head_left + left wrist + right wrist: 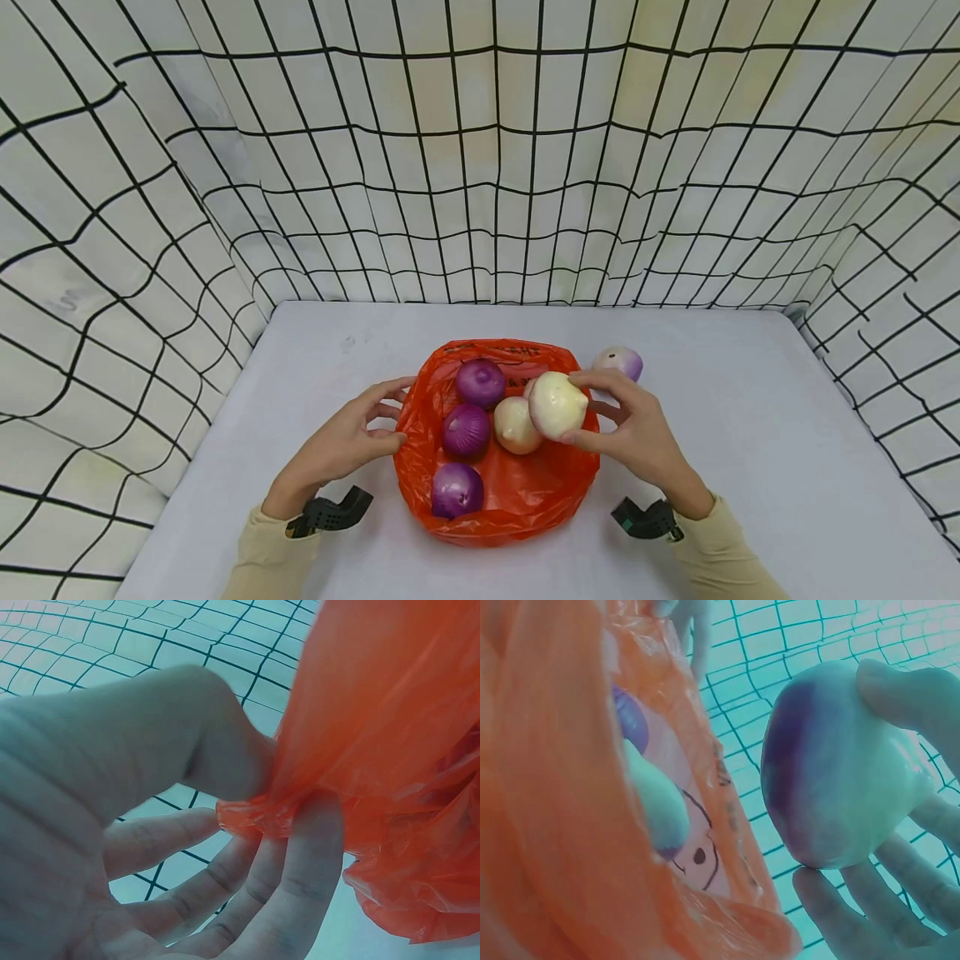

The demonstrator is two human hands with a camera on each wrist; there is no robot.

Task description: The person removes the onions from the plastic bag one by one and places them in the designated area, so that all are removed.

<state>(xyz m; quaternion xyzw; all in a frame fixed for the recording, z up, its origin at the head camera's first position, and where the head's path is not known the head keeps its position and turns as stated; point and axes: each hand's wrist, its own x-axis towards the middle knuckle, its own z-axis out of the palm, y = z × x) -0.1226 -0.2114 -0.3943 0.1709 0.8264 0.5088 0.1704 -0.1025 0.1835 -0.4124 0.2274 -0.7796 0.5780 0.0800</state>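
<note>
An orange plastic bag (pixel 517 500) lies open in the middle of the table. Inside it are three purple onions (pixel 465 429) and one pale onion (pixel 513 427). My right hand (pixel 581 408) grips another pale onion (pixel 555 404), part purple in the right wrist view (pixel 840 765), just above the bag's right rim; its fingers (pixel 870 900) curl under it. My left hand (pixel 390 414) pinches the bag's left edge (pixel 255 814) between thumb and fingers (pixel 300 862). One more pale, purple-tinged onion (pixel 621 362) sits on the table behind my right hand.
The pale grey table (pixel 750 433) is walled on three sides by white cloth with a black grid (pixel 495 167). Black wrist mounts (pixel 330 512) sit on both forearms.
</note>
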